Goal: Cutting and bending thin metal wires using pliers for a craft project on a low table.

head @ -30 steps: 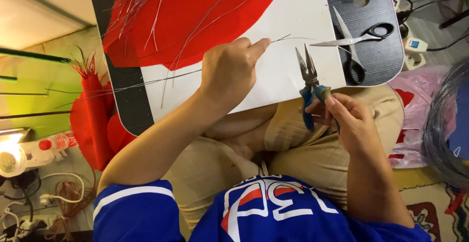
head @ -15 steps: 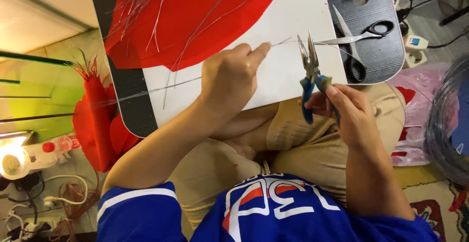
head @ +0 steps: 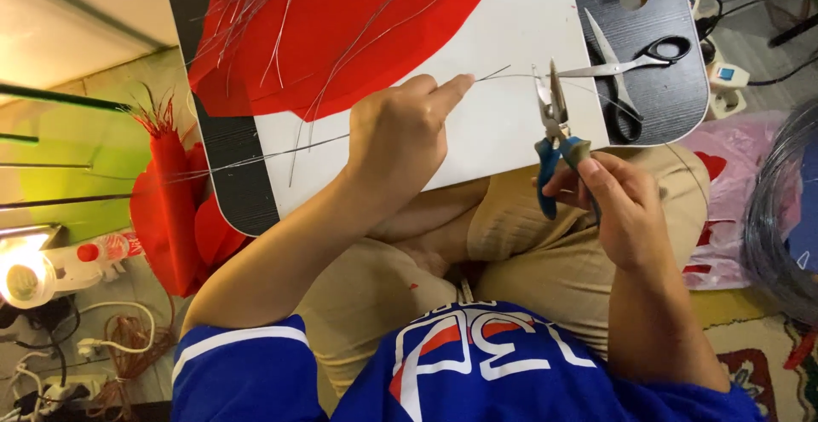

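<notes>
My left hand [head: 405, 136] pinches a long thin metal wire [head: 503, 74] between thumb and forefinger, over a white sheet [head: 503, 132] on a black lap board [head: 234, 179]. My right hand [head: 618, 205] grips blue-handled pliers [head: 554, 128], jaws pointing up and slightly apart right at the wire's free stretch. The wire runs on leftward under my left hand across the board. A large red paper shape [head: 358, 21] covers the board's upper left, with several loose wires [head: 256, 4] lying on it.
Black-handled scissors [head: 626, 68] lie on the board's right end. A coil of wire [head: 780, 217] and a pink bag [head: 724, 158] sit at the right. Red paper flowers [head: 166, 209], a lamp [head: 25, 273] and cables [head: 102, 345] are on the floor at the left.
My right hand has carried the pliers up and leftward to the wire. My left hand has stayed pinching the wire, shifting only slightly.
</notes>
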